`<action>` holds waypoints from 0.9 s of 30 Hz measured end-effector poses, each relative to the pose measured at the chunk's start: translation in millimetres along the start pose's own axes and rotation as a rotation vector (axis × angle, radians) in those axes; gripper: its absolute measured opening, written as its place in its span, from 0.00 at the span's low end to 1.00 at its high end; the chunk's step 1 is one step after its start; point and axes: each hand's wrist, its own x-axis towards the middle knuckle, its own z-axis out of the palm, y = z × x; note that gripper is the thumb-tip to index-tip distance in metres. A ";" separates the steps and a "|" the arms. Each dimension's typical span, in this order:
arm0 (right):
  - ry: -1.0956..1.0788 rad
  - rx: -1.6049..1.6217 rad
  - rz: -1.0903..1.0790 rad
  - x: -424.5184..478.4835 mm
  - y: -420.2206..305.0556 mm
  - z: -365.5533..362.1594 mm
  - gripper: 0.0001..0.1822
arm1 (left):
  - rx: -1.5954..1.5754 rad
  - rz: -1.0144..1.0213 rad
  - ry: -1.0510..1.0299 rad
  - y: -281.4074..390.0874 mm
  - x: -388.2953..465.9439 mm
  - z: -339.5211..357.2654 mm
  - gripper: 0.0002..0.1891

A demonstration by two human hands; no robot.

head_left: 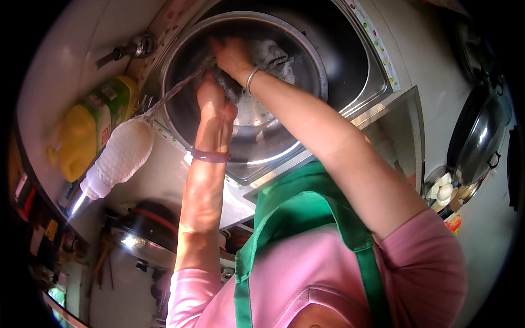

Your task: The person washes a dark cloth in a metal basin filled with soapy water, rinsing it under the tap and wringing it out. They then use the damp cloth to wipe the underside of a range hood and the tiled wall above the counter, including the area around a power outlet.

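A round steel basin [316, 61] stands in the sink [361, 74], holding sudsy water and a pale, wet cloth [272, 53]. My left hand [212, 96] is inside the basin at its left side, palm partly turned up, with its fingertips blurred and in shadow. Just above and right of it, my right hand [233, 55] reaches down with bent fingers, left of the cloth. What either hand grips is hard to make out. Water [176, 88] runs from a spout with a white textured cover [129, 149] towards my left hand.
Left of the sink are a wall valve [141, 46], a green and yellow bottle [110, 98] and a yellow container [78, 141]. A dark pan with a shiny lid [480, 135] and a bowl of white pieces [443, 190] sit far right. A framed panel [393, 139] lies beside the sink.
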 end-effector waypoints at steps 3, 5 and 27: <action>-0.111 0.315 -0.110 7.6 23.9 -0.8 0.17 | -0.110 0.071 -0.228 -3.3 14.3 -20.0 0.19; -0.339 0.660 -0.035 1.5 23.8 -29.9 0.17 | -0.142 0.124 -0.343 3.9 20.4 -38.7 0.18; -0.532 0.848 0.157 -32.4 43.6 -90.2 0.24 | -0.569 0.060 -0.478 8.4 -11.1 -71.0 0.20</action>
